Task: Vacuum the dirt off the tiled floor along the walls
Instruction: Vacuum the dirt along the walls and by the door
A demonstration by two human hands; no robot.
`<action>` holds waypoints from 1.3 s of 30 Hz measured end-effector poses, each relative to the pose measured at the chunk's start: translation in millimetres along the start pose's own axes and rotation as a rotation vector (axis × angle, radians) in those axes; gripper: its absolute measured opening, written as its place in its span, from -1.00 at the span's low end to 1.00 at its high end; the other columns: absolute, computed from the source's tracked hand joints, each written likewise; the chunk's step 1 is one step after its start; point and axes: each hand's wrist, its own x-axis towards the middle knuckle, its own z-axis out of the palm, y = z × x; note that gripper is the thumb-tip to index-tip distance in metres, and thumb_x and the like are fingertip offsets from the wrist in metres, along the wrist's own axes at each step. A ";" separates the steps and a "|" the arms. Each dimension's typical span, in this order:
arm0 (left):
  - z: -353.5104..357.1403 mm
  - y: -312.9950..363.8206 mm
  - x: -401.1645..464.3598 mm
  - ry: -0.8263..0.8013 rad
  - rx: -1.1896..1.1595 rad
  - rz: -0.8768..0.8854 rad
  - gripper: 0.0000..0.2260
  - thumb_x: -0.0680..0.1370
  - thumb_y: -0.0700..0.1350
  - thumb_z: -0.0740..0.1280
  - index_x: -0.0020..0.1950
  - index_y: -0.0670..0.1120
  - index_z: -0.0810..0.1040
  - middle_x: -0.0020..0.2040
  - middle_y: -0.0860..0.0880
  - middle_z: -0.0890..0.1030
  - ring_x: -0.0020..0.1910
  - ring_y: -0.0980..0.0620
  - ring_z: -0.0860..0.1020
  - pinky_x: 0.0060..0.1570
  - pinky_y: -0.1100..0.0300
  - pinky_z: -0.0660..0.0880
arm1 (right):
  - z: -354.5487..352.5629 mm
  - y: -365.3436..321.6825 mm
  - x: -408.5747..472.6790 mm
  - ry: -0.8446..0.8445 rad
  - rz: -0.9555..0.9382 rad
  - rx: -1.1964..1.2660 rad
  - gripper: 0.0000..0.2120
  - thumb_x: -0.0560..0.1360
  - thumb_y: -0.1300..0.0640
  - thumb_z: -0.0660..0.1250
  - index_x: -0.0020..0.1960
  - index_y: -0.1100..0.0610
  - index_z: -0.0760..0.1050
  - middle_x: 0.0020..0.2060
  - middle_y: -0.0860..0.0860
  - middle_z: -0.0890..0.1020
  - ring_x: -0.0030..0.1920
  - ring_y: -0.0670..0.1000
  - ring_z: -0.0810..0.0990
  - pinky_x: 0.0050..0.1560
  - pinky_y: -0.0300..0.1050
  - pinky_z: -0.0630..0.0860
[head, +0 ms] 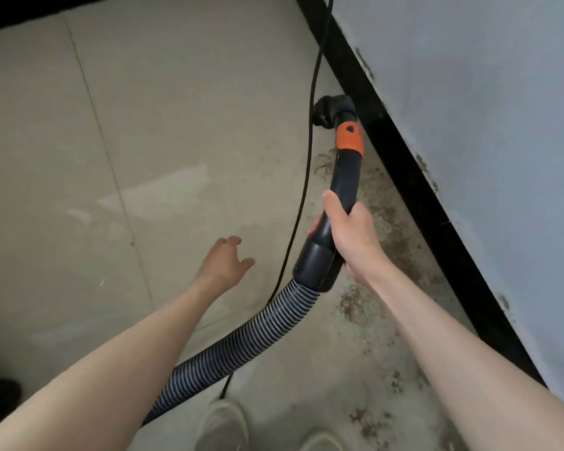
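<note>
A: How many of each thing am I looking at?

B: I'm counting two hands, one vacuum wand (345, 177), one ribbed hose (241, 346), one nozzle (334, 110), one thin black cable (306, 177) and two pale shoes (222, 424) peeking in at the bottom edge.

A: What are the hands doing?

B: The right hand (349, 236) is wrapping its fingers and thumb around the wand's curved black grip, just above the cuff where the hose is joining. The left hand (225, 260) is hanging free over the tiled floor (127, 141), fingers loosely curled and gripping nothing.

A: And where is the nozzle sitting?

B: It's pressing down on the floor right beside the black skirting (414, 177), under the grey wall (485, 109). An orange collar (349, 136) is ringing the wand just behind it.

A: The dirt?

B: Brown dirt (388, 242) is lying in a band along the skirting, running from the wand back toward the shoes, partly hidden by the right arm.

A: Anything in the way?

B: The cable is trailing across the floor just left of the wand, passing close by the nozzle and the hose
</note>
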 end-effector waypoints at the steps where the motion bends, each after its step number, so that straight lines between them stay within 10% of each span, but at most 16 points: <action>1: 10.1 -2.6 14.8 0.004 -0.018 -0.004 -0.47 0.54 0.00 0.35 0.43 -0.18 0.31 0.33 -0.19 0.43 0.24 -0.13 0.46 0.19 0.15 0.36 | 1.3 10.9 9.3 -0.001 -0.030 -0.021 -0.81 0.60 0.02 0.24 -0.05 0.15 0.39 -0.49 -0.03 0.60 -0.43 -0.05 0.63 -0.38 -0.20 0.56; 12: 73.0 -5.8 64.8 0.087 -0.345 0.191 -0.92 0.52 -0.23 0.33 -0.15 -0.12 0.59 -0.32 -0.01 0.58 -0.33 0.10 0.51 -0.38 0.49 0.34 | -23.5 79.2 38.1 -0.027 -0.202 -0.264 -0.81 0.60 0.10 0.28 0.03 0.23 0.38 -0.38 0.10 0.57 -0.48 -0.09 0.57 -0.44 -0.29 0.49; 17: 58.6 -45.0 37.9 0.160 -0.460 0.050 -0.91 0.56 -0.30 0.27 -0.05 -0.22 0.56 -0.28 -0.17 0.53 -0.51 0.09 0.51 -0.23 0.11 0.58 | -33.2 66.7 11.6 -0.029 -0.229 -0.222 -0.83 0.57 0.14 0.31 -0.07 0.08 0.30 -0.38 0.08 0.56 -0.48 -0.09 0.55 -0.43 -0.26 0.51; 23: 0.2 -98.6 23.4 0.477 -0.239 -0.037 -0.80 0.58 -0.21 0.26 0.14 -0.18 0.61 0.01 -0.29 0.62 0.01 -0.25 0.57 0.03 0.11 0.46 | -6.5 63.1 -10.0 -0.125 -0.233 -0.223 -0.82 0.55 0.17 0.32 -0.08 0.07 0.30 -0.41 0.05 0.54 -0.50 -0.07 0.52 -0.47 -0.22 0.50; 39: -82.7 -136.3 0.3 0.790 -0.212 -0.068 -0.76 0.59 -0.18 0.23 0.20 -0.12 0.60 0.09 -0.26 0.59 0.07 -0.25 0.54 -0.01 0.14 0.40 | 57.2 88.3 -37.0 -0.242 -0.273 -0.376 -0.81 0.49 0.21 0.31 -0.06 0.07 0.29 -0.38 0.13 0.58 -0.52 0.00 0.57 -0.54 -0.20 0.46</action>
